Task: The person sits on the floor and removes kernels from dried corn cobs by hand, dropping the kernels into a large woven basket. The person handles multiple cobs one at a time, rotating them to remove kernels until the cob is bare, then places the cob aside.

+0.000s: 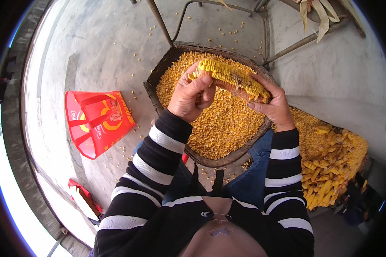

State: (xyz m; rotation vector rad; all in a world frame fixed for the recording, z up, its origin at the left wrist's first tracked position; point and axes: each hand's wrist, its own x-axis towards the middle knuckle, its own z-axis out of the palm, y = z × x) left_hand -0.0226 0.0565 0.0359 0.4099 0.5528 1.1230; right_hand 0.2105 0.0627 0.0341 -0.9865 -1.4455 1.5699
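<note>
A partly shelled corn cob (233,77) is held between both hands, rows of yellow kernels on its upper side and bare reddish cob along its lower side. My left hand (194,93) grips its left end, the thumb against the bare part and a few loose kernels by the fingers. Around the right end, my right hand (271,101) is closed, thumb below and fingers above. Beneath both hands lies a woven basket (152,78) holding a broad layer of loose corn kernels (225,128).
Whole cobs (323,180) and more loose kernels are heaped at the right. A red shopping bag (99,122) stands on the concrete floor to the left, among scattered kernels. Metal frame legs (159,21) rise beyond the basket; dry husks (323,19) hang at the upper right.
</note>
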